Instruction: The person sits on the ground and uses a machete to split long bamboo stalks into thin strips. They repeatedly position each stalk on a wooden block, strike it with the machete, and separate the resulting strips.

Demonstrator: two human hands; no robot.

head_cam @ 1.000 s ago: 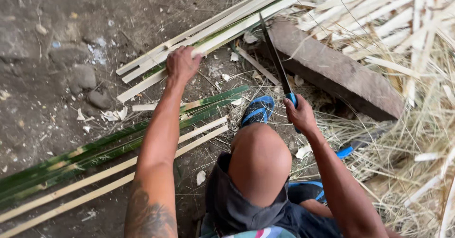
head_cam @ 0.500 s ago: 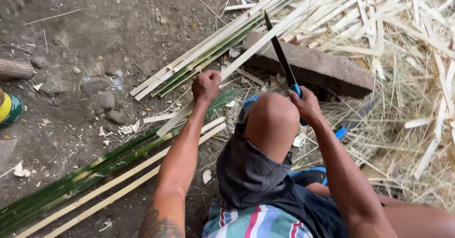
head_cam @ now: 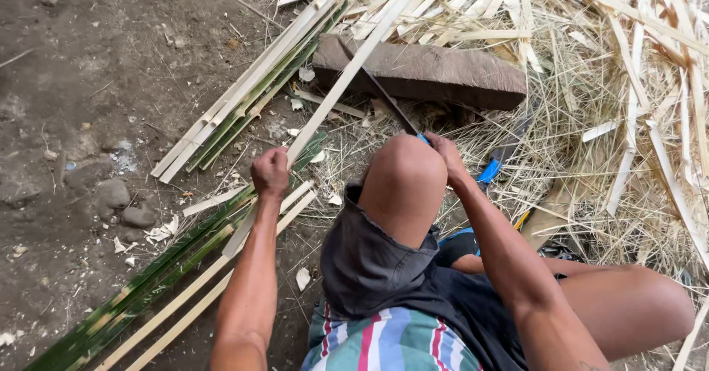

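Knife blade lies against the bamboo strip over the wood block, my right hand wrapped around its handle, my left hand fisted around the strip; steady strip, edge angled away.

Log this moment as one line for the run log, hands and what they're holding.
left hand: grips bamboo strip | right hand: holds knife | strip lies over wooden block | person seated on ground

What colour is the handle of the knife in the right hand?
Blue; a bit of the long dark knife's handle shows beside the right hand in the head view.
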